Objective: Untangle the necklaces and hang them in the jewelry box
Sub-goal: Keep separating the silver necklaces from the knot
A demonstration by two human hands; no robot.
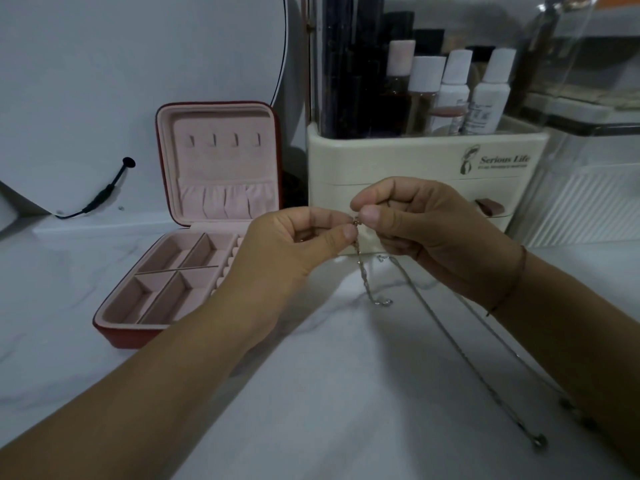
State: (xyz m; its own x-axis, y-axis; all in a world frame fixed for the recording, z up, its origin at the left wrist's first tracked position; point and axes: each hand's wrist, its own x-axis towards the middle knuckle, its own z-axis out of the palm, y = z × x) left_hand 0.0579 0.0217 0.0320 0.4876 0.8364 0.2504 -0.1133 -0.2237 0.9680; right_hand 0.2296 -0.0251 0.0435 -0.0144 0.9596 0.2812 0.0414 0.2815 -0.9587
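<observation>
**Both hands pinch a necklace clasp**

The left hand (294, 244) and right hand (415, 230) meet fingertip to fingertip, each pinching the small clasp (356, 221). The necklace chains (367, 282) dangle below onto the white table (311, 393). The jewelry box (194, 237) stands open, left of the hands.

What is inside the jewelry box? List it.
In the jewelry box: bare compartments, four bare lid hooks. The left hand covers its right edge; the lid pocket's inside is hidden.
</observation>
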